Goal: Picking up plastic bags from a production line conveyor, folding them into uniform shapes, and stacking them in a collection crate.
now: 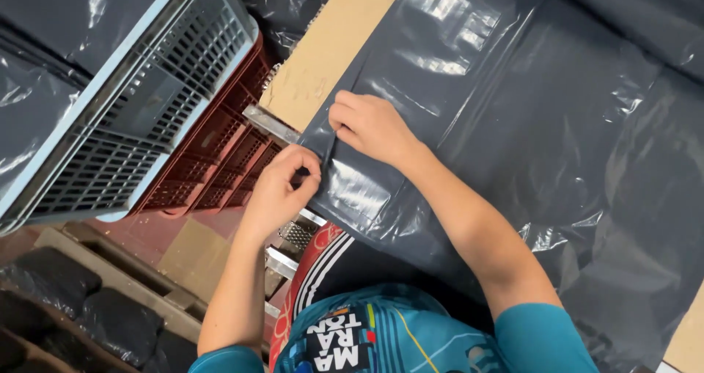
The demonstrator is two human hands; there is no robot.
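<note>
Pinching the near-left edge of a dark grey plastic bag (469,123), both hands work side by side in the head view. Left hand (282,186) is clenched on the bag's edge, fingers curled under. Right hand (370,123) grips a fold of the same bag just beside it, thumb on top. Bag lies flat on the brown surface (330,43), glossy and creased, spread out to the right. Left of the surface: grey slatted crate (125,101) stacked tilted on a red crate (220,160). Black bundles (95,314) sit on the floor lower left.
</note>
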